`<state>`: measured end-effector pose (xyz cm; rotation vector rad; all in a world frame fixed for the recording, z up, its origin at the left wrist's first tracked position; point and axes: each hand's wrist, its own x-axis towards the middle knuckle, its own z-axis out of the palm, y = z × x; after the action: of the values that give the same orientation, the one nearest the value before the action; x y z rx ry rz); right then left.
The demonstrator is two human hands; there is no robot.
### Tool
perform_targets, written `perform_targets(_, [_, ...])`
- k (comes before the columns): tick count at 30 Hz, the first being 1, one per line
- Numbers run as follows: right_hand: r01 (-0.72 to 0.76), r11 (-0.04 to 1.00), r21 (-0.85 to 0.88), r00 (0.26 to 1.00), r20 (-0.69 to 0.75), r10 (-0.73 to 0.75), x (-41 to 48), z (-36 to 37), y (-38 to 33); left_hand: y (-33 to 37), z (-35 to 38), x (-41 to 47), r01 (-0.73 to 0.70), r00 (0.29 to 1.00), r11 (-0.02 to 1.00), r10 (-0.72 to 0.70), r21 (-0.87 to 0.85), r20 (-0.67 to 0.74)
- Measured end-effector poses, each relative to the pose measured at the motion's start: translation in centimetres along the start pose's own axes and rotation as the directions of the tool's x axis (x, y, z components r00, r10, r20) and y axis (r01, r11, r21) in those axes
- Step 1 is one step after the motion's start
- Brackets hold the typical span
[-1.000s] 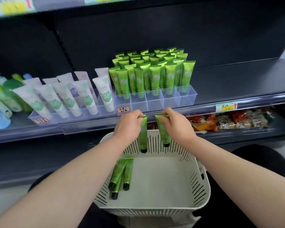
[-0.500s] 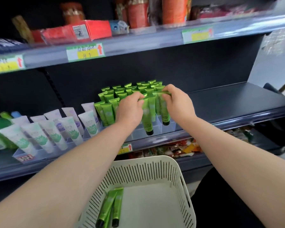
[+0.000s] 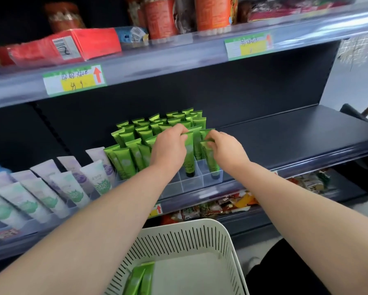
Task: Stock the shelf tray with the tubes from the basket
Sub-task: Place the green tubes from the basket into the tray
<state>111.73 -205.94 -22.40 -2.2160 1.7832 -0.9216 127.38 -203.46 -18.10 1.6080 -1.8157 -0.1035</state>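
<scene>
My left hand [image 3: 168, 150] pinches the crimped top of a green tube [image 3: 189, 158], whose black cap sits down in a front cell of the clear shelf tray [image 3: 191, 184]. My right hand [image 3: 225, 149] pinches a second green tube [image 3: 211, 165], lowered into the tray's front right cell. Behind them the tray holds several rows of standing green tubes [image 3: 140, 133]. The white slotted basket [image 3: 185, 237] sits low in front of me with a few green tubes [image 3: 139, 279] lying in its left corner.
White and lilac tubes [image 3: 57, 188] stand in a clear tray to the left. The dark shelf [image 3: 295, 133] stretches to the right of the green tubes. The shelf above carries red packs [image 3: 72, 45] and price tags. Snack packets [image 3: 221, 205] lie on the shelf below.
Both hands lifted a tube each from above the basket up to the tray. The tubes have since gone down into the two front right cells.
</scene>
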Motion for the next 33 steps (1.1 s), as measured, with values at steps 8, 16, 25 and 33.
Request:
perform_targets(8, [0.045, 0.976, -0.213, 0.999, 0.016, -0.042, 0.7, 0.1, 0.7, -0.6, 2.4, 0.7, 0.039, 0.995, 0.999, -0.041, 0.023, 0.086])
perform_targets(16, [0.124, 0.936, -0.330, 0.988, -0.050, -0.149, 0.4, 0.6, 0.7, -1.0, 3.7, 0.9, 0.046, 0.989, 0.997, -0.053, 0.058, 0.139])
perform_targets(25, [0.138, 0.932, -0.334, 0.980, -0.093, -0.178, -0.2, -0.1, -0.5, -0.6, 2.4, 0.5, 0.023, 0.995, 1.000, -0.024, 0.015, 0.095])
perform_targets(33, [0.167, 0.929, -0.331, 0.967, -0.131, -0.220, -2.8, -0.8, -2.6, -0.9, 0.3, -1.5, -0.011, 0.998, 1.000, 0.010, 0.012, 0.057])
